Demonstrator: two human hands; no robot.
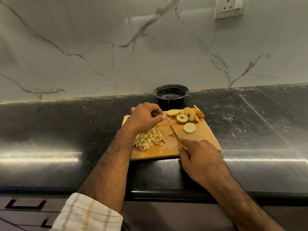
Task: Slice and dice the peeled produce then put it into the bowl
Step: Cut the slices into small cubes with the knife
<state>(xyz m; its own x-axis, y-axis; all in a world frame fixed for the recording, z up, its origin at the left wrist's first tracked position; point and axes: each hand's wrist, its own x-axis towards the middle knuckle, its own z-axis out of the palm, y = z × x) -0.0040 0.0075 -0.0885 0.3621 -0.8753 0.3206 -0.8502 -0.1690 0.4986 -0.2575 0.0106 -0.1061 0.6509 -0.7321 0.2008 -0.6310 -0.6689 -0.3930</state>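
Note:
A wooden cutting board (203, 135) lies on the black counter. A heap of pale diced pieces (150, 139) sits on its left half. Several round slices (182, 118) with seed cores lie at the board's far right, and one plain slice (189, 127) lies apart from them. My right hand (200, 157) grips a yellow-handled knife (175, 135), blade tip resting on the board beside a few small bits (171, 134). My left hand (145, 117) hovers above the diced heap, fingers curled, nothing visibly held. A black bowl (171, 95) stands behind the board, empty.
The marble backsplash rises just behind the bowl, with a wall socket (230, 7) at the upper right. The glossy black counter (66, 130) stretches left and right of the board. Dark drawer fronts (25, 210) lie below the counter edge.

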